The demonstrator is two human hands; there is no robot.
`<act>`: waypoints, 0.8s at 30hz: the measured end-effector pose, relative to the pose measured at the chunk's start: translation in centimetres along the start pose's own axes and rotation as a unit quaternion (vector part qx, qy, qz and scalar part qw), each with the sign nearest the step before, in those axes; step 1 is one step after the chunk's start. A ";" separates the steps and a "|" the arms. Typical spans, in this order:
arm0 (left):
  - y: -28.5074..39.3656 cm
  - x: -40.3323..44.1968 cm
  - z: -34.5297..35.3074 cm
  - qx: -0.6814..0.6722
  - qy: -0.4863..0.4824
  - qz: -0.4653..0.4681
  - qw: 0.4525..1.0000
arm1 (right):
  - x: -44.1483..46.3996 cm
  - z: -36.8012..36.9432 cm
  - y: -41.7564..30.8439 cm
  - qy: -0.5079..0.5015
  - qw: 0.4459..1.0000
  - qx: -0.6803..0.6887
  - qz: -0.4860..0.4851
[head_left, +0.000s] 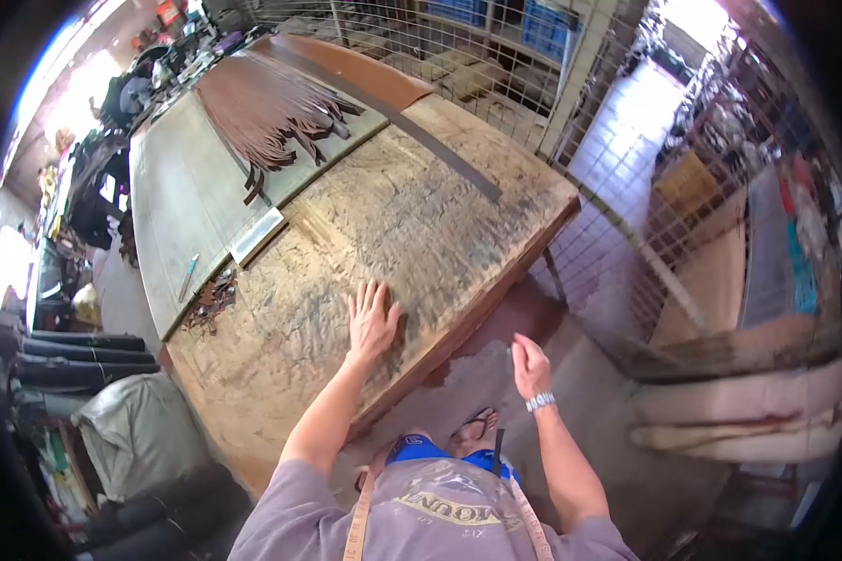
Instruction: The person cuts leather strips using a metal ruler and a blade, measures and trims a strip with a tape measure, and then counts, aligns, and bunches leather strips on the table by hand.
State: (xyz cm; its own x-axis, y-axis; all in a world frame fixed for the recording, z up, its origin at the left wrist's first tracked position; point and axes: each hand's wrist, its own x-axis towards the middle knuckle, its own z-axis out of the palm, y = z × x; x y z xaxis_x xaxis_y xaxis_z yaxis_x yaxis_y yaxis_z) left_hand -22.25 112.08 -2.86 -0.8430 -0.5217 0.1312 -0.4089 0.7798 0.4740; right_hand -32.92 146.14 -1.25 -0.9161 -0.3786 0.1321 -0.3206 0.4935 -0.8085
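My left hand (372, 323) lies flat on the worn, scarred wooden table (346, 210), fingers spread, with nothing in it. Off the table's front edge, my right hand (531, 366) hangs in the air; its fingers are loosely bent and I see nothing in them. A metal-band watch (540, 401) circles the right wrist. Ahead of the left hand are a pale rectangular block (256, 236) and small dark scraps (213, 301). Farther off, a bundle of brown leather strips (267, 107) fans over a grey-green board (180, 201). A slim cutter knife (189, 277) rests on that board.
A long dark flat strip (412, 128) runs across the table toward brown leather sheeting (365, 73). Wire mesh fencing (617, 243) stands along the right. Dark rolls (89, 360) and a covered bundle (145, 435) lie at left. A measuring tape (357, 524) hangs over my chest.
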 end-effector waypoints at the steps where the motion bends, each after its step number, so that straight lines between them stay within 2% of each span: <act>1: 1.8 2.8 1.9 -0.016 0.031 -0.020 0.999 | 4.0 -0.6 -1.0 -0.020 0.999 -0.005 -0.025; 3: 4.5 7.2 5.7 0.022 0.085 -0.086 0.992 | 12.3 0.0 -0.7 -0.032 0.995 -0.043 -0.079; 5: 8.2 8.9 5.6 0.124 0.078 -0.127 0.981 | 20.4 1.5 -0.5 -0.045 0.988 -0.096 -0.112; 6: 7.9 9.2 5.5 0.092 0.058 -0.137 0.985 | 24.4 2.5 -0.3 -0.038 0.981 -0.133 -0.135; 10: 8.2 9.5 5.0 0.106 0.070 -0.128 0.984 | 34.9 8.0 -1.8 -0.029 0.941 -0.292 -0.166; 13: 8.4 9.8 4.5 0.095 0.062 -0.135 0.984 | 38.6 11.1 -1.0 -0.054 0.923 -0.332 -0.187; 16: 8.0 9.9 4.8 0.088 0.066 -0.141 0.984 | 41.5 11.8 -0.3 -0.119 0.942 -0.283 -0.139; 21: 8.5 10.3 3.9 0.075 0.066 -0.161 0.982 | 44.1 12.3 0.7 -0.194 0.940 -0.256 -0.119; 24: 8.4 11.5 4.8 0.067 0.071 -0.195 0.976 | 46.0 11.8 -1.3 -0.223 0.938 -0.247 -0.094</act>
State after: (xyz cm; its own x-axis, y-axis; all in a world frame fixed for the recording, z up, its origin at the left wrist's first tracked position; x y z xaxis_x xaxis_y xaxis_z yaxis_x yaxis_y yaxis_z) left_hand -37.07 114.31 -1.51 -0.5608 -0.8234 0.0869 -0.7397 0.5453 0.3943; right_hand -71.82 118.81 -0.85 -0.6759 -0.7307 -0.0962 -0.6400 0.6466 -0.4151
